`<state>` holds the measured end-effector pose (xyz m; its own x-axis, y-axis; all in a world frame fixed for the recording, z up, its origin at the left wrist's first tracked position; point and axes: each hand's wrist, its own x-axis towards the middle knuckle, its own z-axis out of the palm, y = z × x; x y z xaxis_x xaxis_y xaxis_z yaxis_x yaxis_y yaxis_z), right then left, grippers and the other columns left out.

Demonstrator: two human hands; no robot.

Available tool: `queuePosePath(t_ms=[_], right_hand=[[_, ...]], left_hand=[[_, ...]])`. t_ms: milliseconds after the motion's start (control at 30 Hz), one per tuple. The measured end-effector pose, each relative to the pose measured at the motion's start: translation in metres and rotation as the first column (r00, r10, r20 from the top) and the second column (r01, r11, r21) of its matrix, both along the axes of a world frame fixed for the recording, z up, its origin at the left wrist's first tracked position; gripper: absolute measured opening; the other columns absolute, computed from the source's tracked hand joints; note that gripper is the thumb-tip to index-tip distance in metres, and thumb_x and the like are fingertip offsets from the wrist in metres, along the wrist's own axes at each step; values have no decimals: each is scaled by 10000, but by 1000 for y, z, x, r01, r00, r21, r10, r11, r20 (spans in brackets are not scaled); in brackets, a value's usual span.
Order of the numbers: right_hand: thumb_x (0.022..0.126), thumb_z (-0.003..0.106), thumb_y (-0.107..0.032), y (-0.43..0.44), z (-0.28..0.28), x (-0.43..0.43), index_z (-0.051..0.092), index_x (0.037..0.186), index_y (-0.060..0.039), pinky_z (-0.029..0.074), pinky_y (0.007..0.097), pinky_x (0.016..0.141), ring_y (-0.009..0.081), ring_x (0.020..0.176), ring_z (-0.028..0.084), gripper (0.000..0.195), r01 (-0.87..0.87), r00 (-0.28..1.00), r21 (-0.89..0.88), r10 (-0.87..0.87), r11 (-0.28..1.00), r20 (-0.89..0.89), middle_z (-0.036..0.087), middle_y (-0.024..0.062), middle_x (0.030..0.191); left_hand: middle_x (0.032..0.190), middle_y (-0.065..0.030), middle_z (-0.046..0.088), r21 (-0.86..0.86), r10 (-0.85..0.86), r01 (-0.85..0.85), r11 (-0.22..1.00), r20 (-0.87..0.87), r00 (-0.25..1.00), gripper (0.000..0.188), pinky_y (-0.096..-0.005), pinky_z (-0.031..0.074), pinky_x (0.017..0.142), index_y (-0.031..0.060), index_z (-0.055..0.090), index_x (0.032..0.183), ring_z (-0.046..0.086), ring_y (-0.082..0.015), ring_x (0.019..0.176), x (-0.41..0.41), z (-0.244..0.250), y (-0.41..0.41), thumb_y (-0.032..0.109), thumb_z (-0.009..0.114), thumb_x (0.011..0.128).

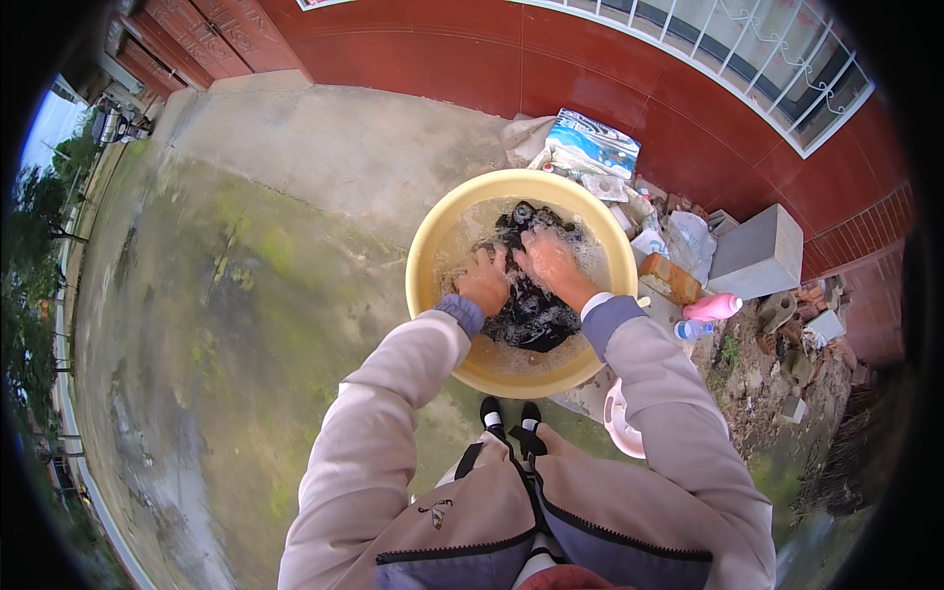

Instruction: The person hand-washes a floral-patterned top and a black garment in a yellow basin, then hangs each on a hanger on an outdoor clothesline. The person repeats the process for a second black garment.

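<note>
A large yellow plastic basin of sudsy water stands before me. Dark wet cloth lies bunched in it, partly under the water. On the left side of the cloth rests my left hand, its fingers spread and bent at the edge of the fabric. My right hand lies on the upper part of the cloth, the fingers blurred and partly wet. Whether either hand grips the fabric cannot be made out.
Right of the basin are an orange brick, a pink bottle, a clear plastic bottle and a grey block. A pink basin sits by my right sleeve. A blue-and-white box lies near the red wall.
</note>
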<state>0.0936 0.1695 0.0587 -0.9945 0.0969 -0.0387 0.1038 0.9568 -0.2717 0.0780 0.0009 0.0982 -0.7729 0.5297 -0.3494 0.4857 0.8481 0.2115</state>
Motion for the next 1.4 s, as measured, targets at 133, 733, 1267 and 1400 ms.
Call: queuePosePath(t_ms=[133,733,1267,1400], right_hand=[[882,680,-383,9,-11,-9,626,1195,-40,497,506,966,432,1173,569,468,48,996,-235,-65,971,-68,613,240,1187],[762,636,-81,-38,98,119,696,975,-111,437,440,1000,311,1102,550,223,-461,874,-447,304,767,-380,649,90,1087],[974,556,-253,-22,23,38,398,1503,-168,513,574,975,543,1181,568,558,108,975,-150,-75,983,211,315,319,1525],[986,557,-279,-9,-30,19,491,1432,-113,542,567,899,524,1081,627,480,87,990,23,-84,996,-111,439,332,1415]], left_hand=[[1465,-305,478,171,-13,-1,985,78,997,631,-523,399,1114,19,351,1514,497,-479,1325,-32,-40,-10,379,519,1024],[1654,-276,171,275,-43,10,961,116,992,896,-640,296,1154,252,399,1568,231,-530,1489,1,35,-61,640,713,824],[1538,-306,278,-12,10,-9,1000,123,992,743,-723,416,998,95,360,1486,347,-588,1378,30,5,4,444,673,910],[1467,-348,394,-108,-265,266,958,21,964,738,-647,411,1058,75,333,1526,452,-548,1322,-3,-36,11,435,614,946]])
